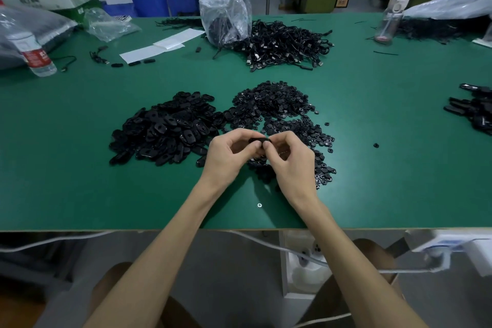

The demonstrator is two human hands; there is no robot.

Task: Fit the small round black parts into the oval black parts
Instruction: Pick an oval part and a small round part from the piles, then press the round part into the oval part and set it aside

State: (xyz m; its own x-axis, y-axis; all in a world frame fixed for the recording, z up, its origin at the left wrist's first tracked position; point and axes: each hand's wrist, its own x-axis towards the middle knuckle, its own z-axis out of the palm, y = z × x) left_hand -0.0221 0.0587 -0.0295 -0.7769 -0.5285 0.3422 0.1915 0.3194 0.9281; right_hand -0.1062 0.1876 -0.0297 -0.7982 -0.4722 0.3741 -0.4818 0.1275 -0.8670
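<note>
The fingers (pixel 239 137) of the left hand (pixel 226 153) curl round an oval part (pixel 257 140) and pinch it. The right hand (pixel 290 160) pinches its other end, thumb pressing, but whether a round part sits under that thumb is hidden. Below lies the heap of round parts (pixel 274 104), with the heap of oval parts (pixel 165 130) to its left on the green worktop (pixel 80 181). Pressed off-centre, the small piece could tilt, jam, or spring into the heaps and be lost.

left hand (pixel 231 153) and right hand (pixel 288 157) pinching one black part (pixel 257 140), piles of parts on green table (pixel 80 181)
</note>
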